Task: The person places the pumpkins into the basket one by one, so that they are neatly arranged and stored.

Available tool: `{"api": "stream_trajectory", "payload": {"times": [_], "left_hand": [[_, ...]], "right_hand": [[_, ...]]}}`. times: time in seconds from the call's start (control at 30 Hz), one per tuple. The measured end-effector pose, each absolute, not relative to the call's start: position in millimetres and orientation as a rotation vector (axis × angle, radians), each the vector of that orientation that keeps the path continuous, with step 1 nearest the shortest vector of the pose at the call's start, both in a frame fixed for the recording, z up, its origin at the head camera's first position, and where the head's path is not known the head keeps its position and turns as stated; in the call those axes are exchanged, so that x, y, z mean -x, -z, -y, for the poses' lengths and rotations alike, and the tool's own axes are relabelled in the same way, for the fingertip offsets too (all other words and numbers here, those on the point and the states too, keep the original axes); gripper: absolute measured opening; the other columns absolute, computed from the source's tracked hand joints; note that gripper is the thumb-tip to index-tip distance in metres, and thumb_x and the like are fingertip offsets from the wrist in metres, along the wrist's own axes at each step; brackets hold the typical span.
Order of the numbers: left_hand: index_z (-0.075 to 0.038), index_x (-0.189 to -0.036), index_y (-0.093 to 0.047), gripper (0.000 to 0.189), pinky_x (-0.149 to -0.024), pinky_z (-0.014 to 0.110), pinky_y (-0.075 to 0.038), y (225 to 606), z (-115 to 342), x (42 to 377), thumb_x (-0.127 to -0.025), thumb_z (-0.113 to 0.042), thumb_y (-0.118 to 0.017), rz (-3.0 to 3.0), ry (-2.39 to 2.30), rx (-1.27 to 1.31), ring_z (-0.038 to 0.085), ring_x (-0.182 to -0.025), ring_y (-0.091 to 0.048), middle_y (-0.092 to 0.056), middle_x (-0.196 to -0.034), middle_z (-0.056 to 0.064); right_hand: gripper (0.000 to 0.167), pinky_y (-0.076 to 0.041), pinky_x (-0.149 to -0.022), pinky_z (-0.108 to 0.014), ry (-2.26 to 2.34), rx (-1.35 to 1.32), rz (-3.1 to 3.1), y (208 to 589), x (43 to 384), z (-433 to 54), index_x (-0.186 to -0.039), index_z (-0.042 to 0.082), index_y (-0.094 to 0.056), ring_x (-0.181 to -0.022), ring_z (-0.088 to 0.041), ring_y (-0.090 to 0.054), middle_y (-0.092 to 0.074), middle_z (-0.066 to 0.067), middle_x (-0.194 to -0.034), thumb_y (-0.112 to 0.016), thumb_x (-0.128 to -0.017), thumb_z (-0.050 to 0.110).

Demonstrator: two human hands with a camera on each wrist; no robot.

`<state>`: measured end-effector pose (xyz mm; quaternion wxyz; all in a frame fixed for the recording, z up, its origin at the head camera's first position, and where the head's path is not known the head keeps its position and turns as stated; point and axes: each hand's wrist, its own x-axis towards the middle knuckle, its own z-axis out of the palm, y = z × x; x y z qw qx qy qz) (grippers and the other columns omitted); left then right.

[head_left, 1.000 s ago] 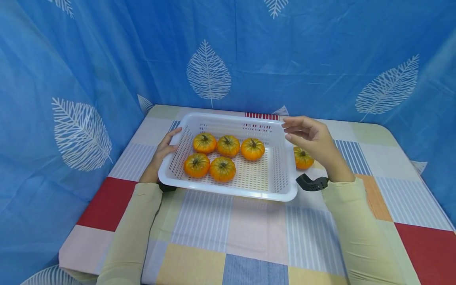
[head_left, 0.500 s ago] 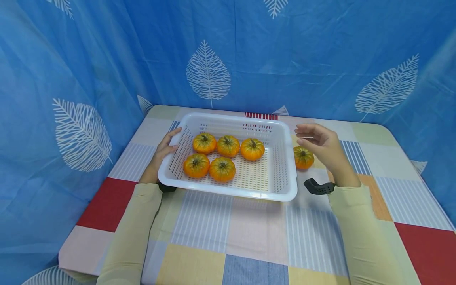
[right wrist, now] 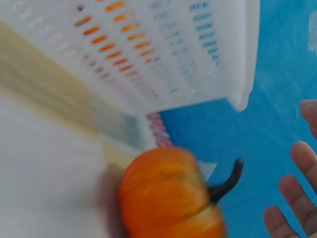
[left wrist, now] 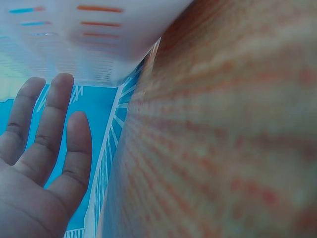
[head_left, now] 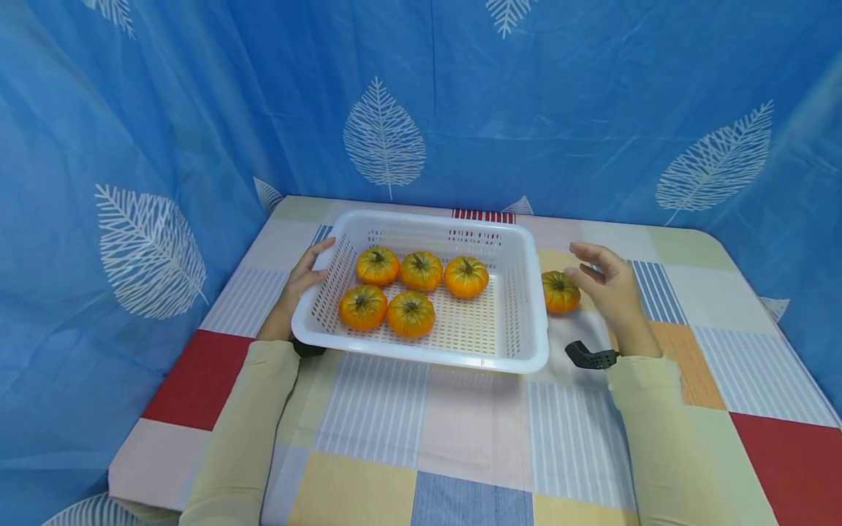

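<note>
A white perforated plastic basket (head_left: 447,356) stands on the table and holds several small orange pumpkins (head_left: 411,314), mostly in its left half. My left hand (head_left: 296,288) is at the basket's left side, fingers extended along the rim. The left wrist view shows those fingers (left wrist: 57,114) spread beside the basket wall; whether they touch it I cannot tell. Just right of the basket, another small pumpkin (head_left: 560,292) sits on the cloth. My right hand (head_left: 610,288) hovers close to its right side, fingers loosely bent and holding nothing. The right wrist view shows this pumpkin's dark stem (right wrist: 229,183).
A patchwork-patterned cloth (head_left: 473,424) covers the table. Blue curtains (head_left: 526,109) with white leaf prints hang behind it and on the left. A black wrist strap (head_left: 588,356) shows on the right wrist.
My right hand has moved from above the basket's right rim rightward and down, to beside the pumpkin outside. The left hand, basket and pumpkins look unchanged.
</note>
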<state>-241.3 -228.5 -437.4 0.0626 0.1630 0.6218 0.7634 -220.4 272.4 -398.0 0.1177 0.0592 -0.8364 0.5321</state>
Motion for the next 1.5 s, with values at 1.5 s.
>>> {"api": "stream_trajectory", "payload": {"times": [1.5], "left_hand": [[-0.024, -0.161, -0.042, 0.066, -0.108, 0.03, -0.044, 443, 232, 243, -0.1, -0.001, -0.031, -1.82, -2.362, -0.562, 0.032, -0.15, -0.031, -0.007, -0.177, 0.027]], "right_hand": [[0.089, -0.036, -0.119, -0.023, -1.911, 0.039, 2.612, 454, 219, -291, -0.171, 0.004, -0.022, -0.158, -0.041, -0.029, -0.026, -0.024, -0.175, -0.076, -0.102, 0.013]]}}
